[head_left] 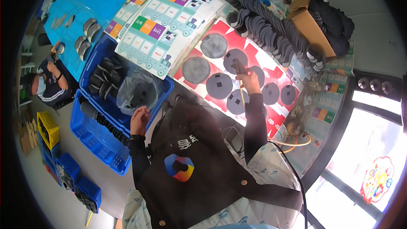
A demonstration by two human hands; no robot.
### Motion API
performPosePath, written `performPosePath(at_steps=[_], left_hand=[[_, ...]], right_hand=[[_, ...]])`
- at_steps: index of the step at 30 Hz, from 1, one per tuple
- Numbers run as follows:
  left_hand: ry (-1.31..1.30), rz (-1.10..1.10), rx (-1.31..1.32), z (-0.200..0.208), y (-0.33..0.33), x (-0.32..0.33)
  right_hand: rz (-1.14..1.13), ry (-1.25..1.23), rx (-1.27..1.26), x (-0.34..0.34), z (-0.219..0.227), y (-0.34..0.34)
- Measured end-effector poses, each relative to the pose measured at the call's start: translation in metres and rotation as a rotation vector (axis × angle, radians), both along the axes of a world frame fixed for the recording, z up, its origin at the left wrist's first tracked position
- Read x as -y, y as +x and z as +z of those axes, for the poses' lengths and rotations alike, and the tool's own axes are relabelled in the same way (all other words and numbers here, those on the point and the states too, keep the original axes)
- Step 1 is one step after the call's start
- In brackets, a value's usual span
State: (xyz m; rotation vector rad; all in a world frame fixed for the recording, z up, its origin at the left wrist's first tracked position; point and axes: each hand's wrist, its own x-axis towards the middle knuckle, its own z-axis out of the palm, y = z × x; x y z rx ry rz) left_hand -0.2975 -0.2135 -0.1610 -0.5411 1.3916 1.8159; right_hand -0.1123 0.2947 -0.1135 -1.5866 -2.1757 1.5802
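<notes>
My right hand is over a red-and-white printed sheet, its fingers closed round a thin tan stick. Just beyond its fingertips, a dark grey round pad bears a small black square. Several similar pads surround it, among them a dark one with a black square and a lighter, speckled one. My left hand has its fingers curled together beside a clear plastic bag in a blue crate. Whether those fingers hold anything is hidden.
Long rows of dark curved pieces lie behind the sheet, near a cardboard box of black pieces. Printed sheets are stacked at the far left. A co-worker sits by a blue-covered table. A cable runs on my right.
</notes>
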Motion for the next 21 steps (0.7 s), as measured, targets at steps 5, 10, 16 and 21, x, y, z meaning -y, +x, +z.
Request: performPosePath(at_steps=[5, 10, 16, 21], left_hand=[[0.051, -0.117, -0.042, -0.006, -0.01, -0.004], [0.019, -0.205, -0.084, 0.0, -0.019, -0.014], [0.027, -0.296, -0.089, 0.008, -0.026, -0.019], [0.03, -0.323, -0.092, 0.008, -0.032, -0.006]], right_hand=[[0.126, -0.102, 0.139, 0.052, 0.003, 0.056], [0.098, 0.187, 0.019, 0.091, -0.014, 0.077], [0.098, 0.395, 0.107, 0.11, -0.015, 0.078], [0.22, 0.38, 0.189, 0.12, -0.009, 0.068]])
